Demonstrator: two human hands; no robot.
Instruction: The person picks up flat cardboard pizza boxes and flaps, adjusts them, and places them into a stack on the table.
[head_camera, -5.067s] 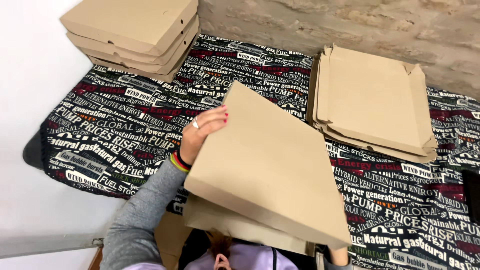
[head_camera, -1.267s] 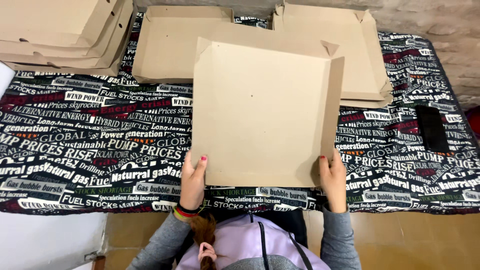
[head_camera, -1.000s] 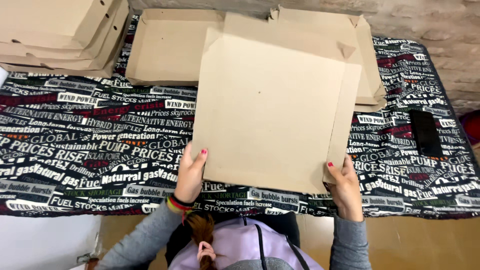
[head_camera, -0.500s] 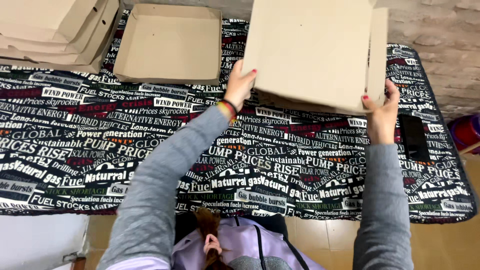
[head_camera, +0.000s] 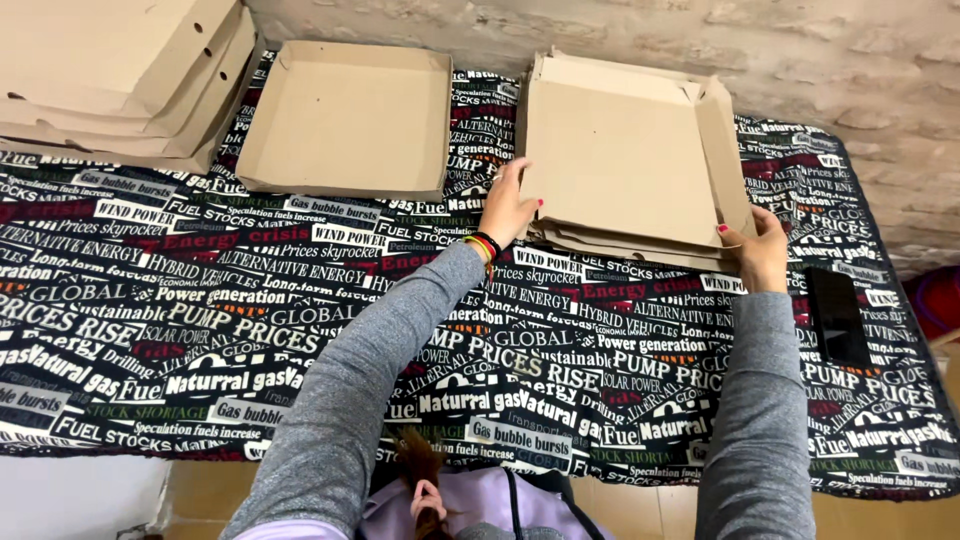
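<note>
A shallow brown cardboard tray (head_camera: 625, 160) with folded-up sides rests on top of a stack of similar cardboard pieces (head_camera: 640, 245) at the far right of the table. My left hand (head_camera: 508, 203) grips the tray's near left edge. At the near right corner, my right hand (head_camera: 760, 245) holds the same tray. Both arms wear grey sleeves, and the left wrist carries coloured bands.
An open, folded cardboard box (head_camera: 348, 118) lies at the far middle. A pile of closed boxes (head_camera: 110, 75) sits at the far left. A black-and-white printed cloth (head_camera: 200, 300) covers the table. A dark phone (head_camera: 838, 315) lies at the right. A stone wall (head_camera: 800, 50) runs behind.
I held a flat cardboard piece upright near me, then carried it away to the far right and set it down on the stack. Both hands are still on it.
</note>
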